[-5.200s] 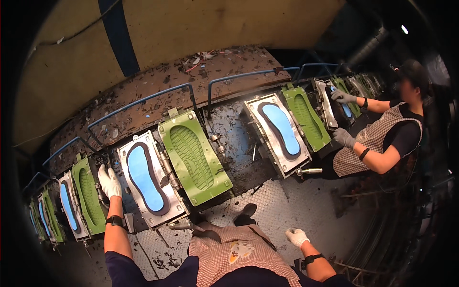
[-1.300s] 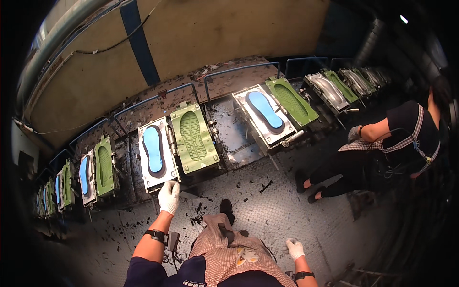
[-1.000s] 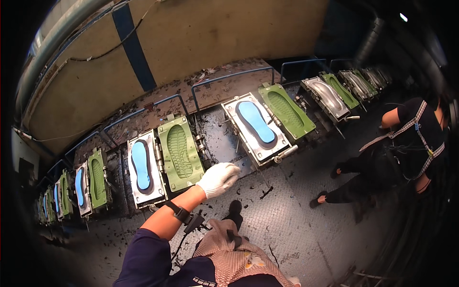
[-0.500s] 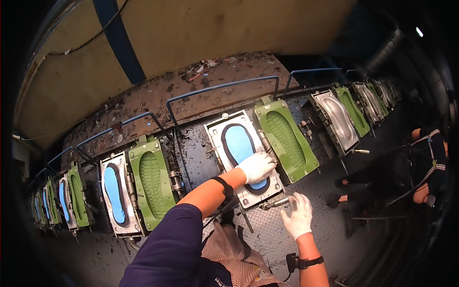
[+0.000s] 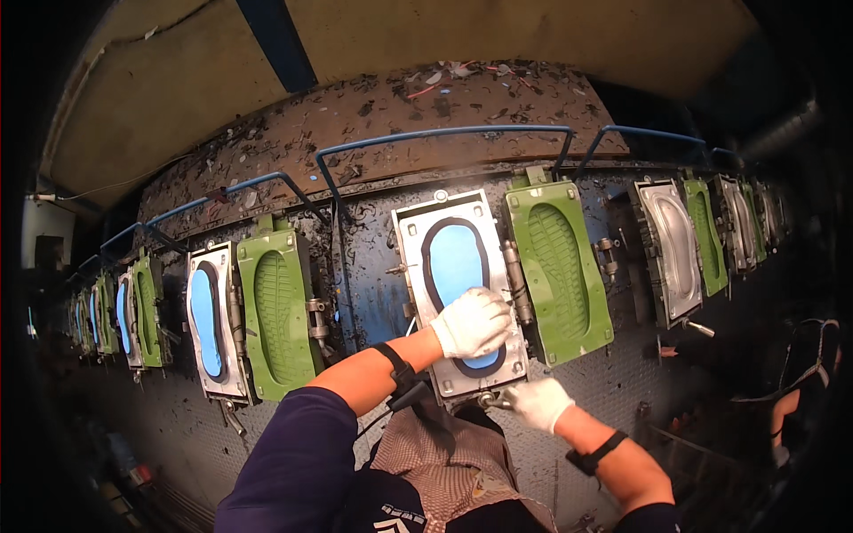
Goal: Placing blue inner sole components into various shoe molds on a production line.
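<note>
A blue sole-shaped piece (image 5: 457, 259) with a black rim lies in a silver metal mould plate (image 5: 411, 240) in front of me. My left hand (image 5: 475, 323), in a white glove, rests over the lower part of the blue piece with its fingers curled in. What those fingers hold, if anything, is hidden. At the plate's near edge my right hand (image 5: 540, 404), also gloved, is closed on a short metal handle (image 5: 499, 401). The green mould half (image 5: 558, 275), with a tread-patterned hollow, lies open beside the plate, joined by a hinge (image 5: 517, 284).
Another open mould holding a blue piece (image 5: 205, 320) stands at left, with several more beyond it. An open silver mould (image 5: 668, 249) stands at right. Blue rails (image 5: 444, 132) run behind, before a ledge (image 5: 373, 115) strewn with scraps. Another person's arm (image 5: 785, 413) shows at far right.
My right hand has moved left and closed on the handle, which has swung inward. My left hand stays over the blue piece. The view has shifted, bringing the right-hand moulds farther right.
</note>
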Tool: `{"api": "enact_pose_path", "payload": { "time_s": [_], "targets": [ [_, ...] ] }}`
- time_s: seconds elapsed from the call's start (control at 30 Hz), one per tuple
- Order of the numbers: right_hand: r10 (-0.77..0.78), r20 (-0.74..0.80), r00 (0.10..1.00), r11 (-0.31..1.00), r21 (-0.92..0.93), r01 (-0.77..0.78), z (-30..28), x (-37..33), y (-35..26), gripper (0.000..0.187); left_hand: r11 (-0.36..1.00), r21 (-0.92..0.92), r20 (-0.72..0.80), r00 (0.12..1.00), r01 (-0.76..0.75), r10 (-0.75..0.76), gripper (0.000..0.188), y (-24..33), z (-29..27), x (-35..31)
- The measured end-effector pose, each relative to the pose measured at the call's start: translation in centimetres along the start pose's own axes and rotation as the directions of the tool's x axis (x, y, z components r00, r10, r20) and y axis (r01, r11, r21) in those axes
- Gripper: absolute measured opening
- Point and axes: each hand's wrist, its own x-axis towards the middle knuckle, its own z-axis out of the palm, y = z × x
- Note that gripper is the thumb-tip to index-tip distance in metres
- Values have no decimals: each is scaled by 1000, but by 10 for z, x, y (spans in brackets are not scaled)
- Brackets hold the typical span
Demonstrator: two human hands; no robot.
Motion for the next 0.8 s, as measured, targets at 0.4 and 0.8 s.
{"api": "enact_pose_path", "payload": {
  "time_s": [0.4, 0.8],
  "targets": [
    [30, -545, 838, 965, 235, 118, 27, -45, 14, 40, 821, 285, 127, 830, 494, -543, 57, 100, 6, -35],
    [376, -371, 849, 842, 519, -146, 90, -139, 130, 37, 708, 384, -82, 785, 593, -614, 42, 116, 35, -31]
  ]
}}
